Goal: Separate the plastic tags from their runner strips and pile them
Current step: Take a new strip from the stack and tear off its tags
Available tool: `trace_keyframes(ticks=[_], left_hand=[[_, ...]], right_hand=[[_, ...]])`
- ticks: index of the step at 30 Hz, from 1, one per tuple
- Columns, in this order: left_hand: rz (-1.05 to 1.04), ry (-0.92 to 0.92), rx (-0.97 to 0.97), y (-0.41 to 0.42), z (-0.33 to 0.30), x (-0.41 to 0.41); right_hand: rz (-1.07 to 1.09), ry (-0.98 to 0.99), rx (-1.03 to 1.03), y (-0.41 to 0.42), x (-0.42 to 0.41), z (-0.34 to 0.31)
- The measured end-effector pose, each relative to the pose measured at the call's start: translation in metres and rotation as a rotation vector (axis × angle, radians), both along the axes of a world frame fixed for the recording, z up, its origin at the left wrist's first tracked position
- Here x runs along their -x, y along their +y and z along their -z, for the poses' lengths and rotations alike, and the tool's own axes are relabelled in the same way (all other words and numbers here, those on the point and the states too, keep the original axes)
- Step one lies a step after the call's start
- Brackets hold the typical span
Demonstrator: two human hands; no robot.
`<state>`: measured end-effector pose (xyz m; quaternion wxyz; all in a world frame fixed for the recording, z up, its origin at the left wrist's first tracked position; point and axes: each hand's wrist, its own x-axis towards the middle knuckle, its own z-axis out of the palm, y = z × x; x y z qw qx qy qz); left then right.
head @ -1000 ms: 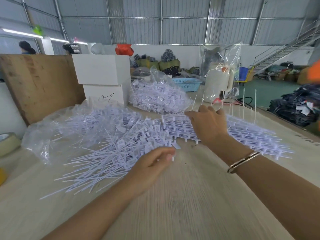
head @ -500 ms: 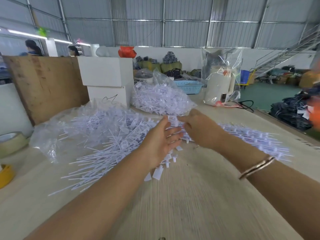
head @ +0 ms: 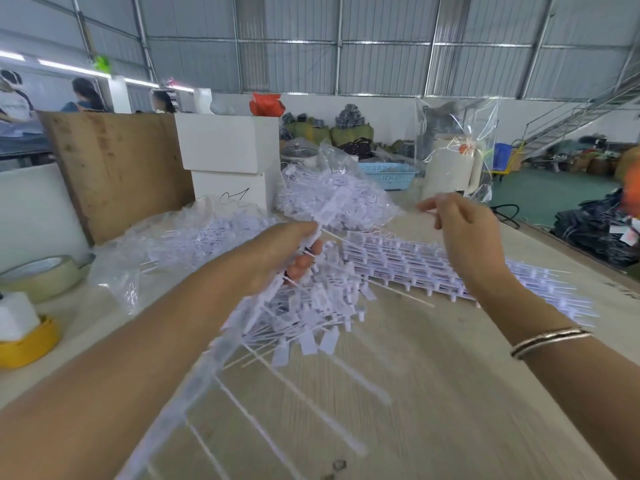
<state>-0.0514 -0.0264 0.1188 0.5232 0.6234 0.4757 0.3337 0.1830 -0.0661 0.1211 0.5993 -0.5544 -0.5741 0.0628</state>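
Head view: no brand or label can be read; the only writing is a black scribble on the lower white box (head: pixel 230 192), and faint dark marks on the table edge (head: pixel 623 289) at far right are illegible. The left hand (head: pixel 277 258) is raised over the table with fingers curled around a runner strip (head: pixel 214 358) of white plastic tags, which slants from the fist down toward the camera, blurred and cut off at the bottom edge. Under and just beyond that hand lies the pile of loose tags (head: pixel 322 306). The right hand (head: pixel 464 233) is lifted to the right, above a flat stack of unseparated strips (head: pixel 415 261); its fingers are bent, thumb and forefinger near each other, but whether they pinch anything cannot be told. A bagged heap of tags (head: pixel 339 202) sits behind both hands.
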Motion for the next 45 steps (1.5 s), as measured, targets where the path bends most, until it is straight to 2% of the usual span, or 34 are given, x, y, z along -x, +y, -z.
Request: trace_keyframes(ticks=[1, 4, 6, 7, 9, 10, 13, 14, 16, 19, 24, 26, 28, 31, 38, 42, 45], left_hand=[[0.028, 0.122, -0.062, 0.002, 0.001, 0.003], [0.096, 0.445, -0.131, 0.008, 0.011, 0.016], [0.181, 0.583, -0.131, 0.007, 0.024, 0.023], [0.222, 0.598, -0.124, 0.006, 0.03, 0.027], [0.282, 0.553, -0.097, 0.001, 0.039, 0.029], [0.31, 0.516, -0.092, -0.002, 0.042, 0.029], [0.357, 0.472, -0.129, -0.009, 0.046, 0.024], [0.363, 0.47, -0.14, -0.012, 0.047, 0.022], [0.369, 0.446, -0.143, -0.019, 0.051, 0.019], [0.327, 0.508, -0.245, -0.028, 0.058, 0.015], [0.305, 0.573, -0.514, -0.039, 0.075, 0.001], [0.288, 0.502, -0.595, -0.04, 0.083, -0.002], [0.282, 0.445, -0.618, -0.039, 0.088, 0.001], [0.307, 0.483, -0.638, -0.038, 0.091, 0.01], [0.311, 0.616, -0.727, -0.039, 0.091, 0.015], [0.284, 0.524, -0.698, -0.037, 0.089, 0.022], [0.296, 0.61, -0.723, -0.04, 0.089, 0.024]], right_hand=[[0.003, -0.04, -0.009, 0.002, -0.004, 0.003], [0.053, -0.385, 0.084, 0.009, -0.011, 0.026], [0.105, -0.397, 0.086, 0.014, -0.013, 0.043], [0.077, -0.32, 0.067, 0.015, -0.014, 0.047], [-0.119, -0.184, 0.088, 0.013, -0.018, 0.055], [-0.236, -0.239, 0.125, 0.011, -0.02, 0.059], [-0.386, -0.749, 0.187, -0.005, -0.012, 0.076], [-0.332, -0.896, 0.102, -0.009, -0.006, 0.082], [-0.249, -1.019, -0.144, -0.014, 0.006, 0.089], [-0.304, -0.986, -0.375, -0.017, 0.018, 0.089], [-0.291, -0.986, -0.424, -0.016, 0.026, 0.095], [-0.298, -0.948, -0.405, -0.015, 0.027, 0.095], [-0.334, -0.906, -0.347, -0.014, 0.028, 0.098], [-0.436, -0.838, -0.233, -0.015, 0.032, 0.102], [-0.615, -0.411, 0.123, -0.011, 0.03, 0.106], [-0.592, -0.507, 0.094, -0.008, 0.022, 0.105], [-0.552, -0.634, 0.008, -0.005, 0.022, 0.106]])
